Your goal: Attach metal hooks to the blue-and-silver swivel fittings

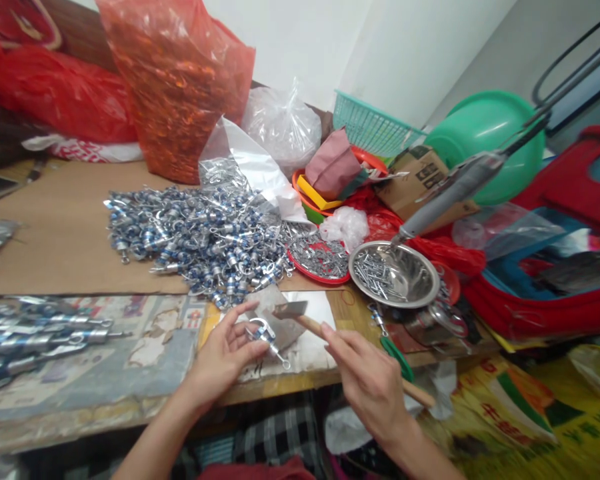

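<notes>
My left hand (225,353) pinches a small silver-and-blue metal fitting (275,347) with a curved clip at one end and an eye at the other. My right hand (367,373) is wrapped round the wooden handle of a hammer (291,309). The hammer's head hangs just above and behind the fitting; whether they touch I cannot tell. Beneath both lies a grey metal plate (295,333) on white paper (323,310) at the bench's front edge. A large heap of similar fittings (195,233) lies behind my left hand.
More fittings (25,337) lie in rows at the left. A red tray (315,277) of small metal pieces and a steel bowl (420,290) of pins stand at the right. Green-handled scissors (397,357) lie near my right hand. Plastic bags (180,87) line the back.
</notes>
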Demonstrator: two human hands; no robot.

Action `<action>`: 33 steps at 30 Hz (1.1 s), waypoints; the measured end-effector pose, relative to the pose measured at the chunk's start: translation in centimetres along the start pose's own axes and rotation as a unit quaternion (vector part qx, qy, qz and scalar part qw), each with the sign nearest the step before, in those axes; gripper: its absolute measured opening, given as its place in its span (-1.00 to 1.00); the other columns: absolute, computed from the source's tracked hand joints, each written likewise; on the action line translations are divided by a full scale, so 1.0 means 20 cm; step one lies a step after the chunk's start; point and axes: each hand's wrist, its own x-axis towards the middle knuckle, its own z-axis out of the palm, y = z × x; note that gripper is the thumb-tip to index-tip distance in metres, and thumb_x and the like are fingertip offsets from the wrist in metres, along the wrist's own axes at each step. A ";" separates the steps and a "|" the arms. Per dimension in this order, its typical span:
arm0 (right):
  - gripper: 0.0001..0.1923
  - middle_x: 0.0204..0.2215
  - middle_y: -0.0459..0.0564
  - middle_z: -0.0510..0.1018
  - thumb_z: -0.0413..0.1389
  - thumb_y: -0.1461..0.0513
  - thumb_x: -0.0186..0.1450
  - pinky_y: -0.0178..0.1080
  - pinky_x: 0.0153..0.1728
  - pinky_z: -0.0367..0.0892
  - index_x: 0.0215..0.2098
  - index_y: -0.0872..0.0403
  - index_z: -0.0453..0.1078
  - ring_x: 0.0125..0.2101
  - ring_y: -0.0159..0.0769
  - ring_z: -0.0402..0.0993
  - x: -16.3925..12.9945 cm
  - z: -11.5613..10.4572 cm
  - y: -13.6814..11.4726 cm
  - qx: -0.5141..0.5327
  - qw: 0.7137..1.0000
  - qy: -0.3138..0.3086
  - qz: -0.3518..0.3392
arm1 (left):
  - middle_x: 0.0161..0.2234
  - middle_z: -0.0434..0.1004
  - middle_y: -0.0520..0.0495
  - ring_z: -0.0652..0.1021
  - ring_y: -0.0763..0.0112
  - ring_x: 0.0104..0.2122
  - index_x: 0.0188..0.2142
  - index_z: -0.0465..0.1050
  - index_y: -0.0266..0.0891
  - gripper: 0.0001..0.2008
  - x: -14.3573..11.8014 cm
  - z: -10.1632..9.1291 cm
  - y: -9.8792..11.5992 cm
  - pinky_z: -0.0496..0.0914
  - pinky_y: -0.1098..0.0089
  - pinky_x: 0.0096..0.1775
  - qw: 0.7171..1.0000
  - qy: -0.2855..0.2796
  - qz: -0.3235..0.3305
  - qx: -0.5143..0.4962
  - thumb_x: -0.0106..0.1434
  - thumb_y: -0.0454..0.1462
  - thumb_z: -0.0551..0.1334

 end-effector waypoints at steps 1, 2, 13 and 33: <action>-0.50 -0.32 -0.01 0.49 -0.14 0.42 0.23 -0.32 -0.40 0.29 0.09 -0.06 0.19 -0.36 -0.31 0.42 0.00 0.00 -0.01 0.004 1.000 0.005 -0.001 | -0.37 0.45 0.03 0.49 0.40 -0.34 0.00 0.13 -0.20 -0.33 0.00 0.00 0.00 0.39 0.39 -0.26 1.000 0.001 0.000 0.000 -0.10 -0.30 0.35; -0.50 -0.33 -0.01 0.49 -0.14 0.42 0.23 -0.32 -0.41 0.29 0.09 -0.06 0.19 -0.38 -0.31 0.42 0.00 0.00 -0.01 0.008 1.000 -0.004 -0.005 | -0.37 0.45 0.03 0.50 0.39 -0.34 0.01 0.13 -0.20 -0.33 0.00 0.00 0.01 0.39 0.39 -0.26 1.000 0.002 -0.001 0.000 -0.10 -0.30 0.35; -0.65 -0.17 0.05 0.51 0.02 0.19 0.21 -0.27 -0.22 0.35 -0.06 0.09 0.36 -0.21 -0.25 0.45 0.10 0.22 0.32 0.170 0.962 -0.100 0.190 | -0.48 0.53 -0.03 0.52 0.36 -0.43 -0.45 0.45 -0.27 -0.83 0.00 0.00 0.02 0.37 0.39 -0.30 0.993 0.019 0.013 0.116 -0.08 -0.26 0.31; -0.78 -0.31 0.00 0.53 -0.03 0.29 0.24 -0.33 -0.22 0.30 -0.22 0.13 0.43 -0.29 -0.36 0.44 0.61 0.23 0.34 0.143 0.974 -0.028 0.172 | -0.40 0.63 -0.07 0.58 0.25 -0.35 -0.31 0.47 -0.25 -0.72 -0.03 0.05 0.06 0.45 0.37 -0.26 0.988 0.101 0.058 0.100 -0.10 -0.27 0.31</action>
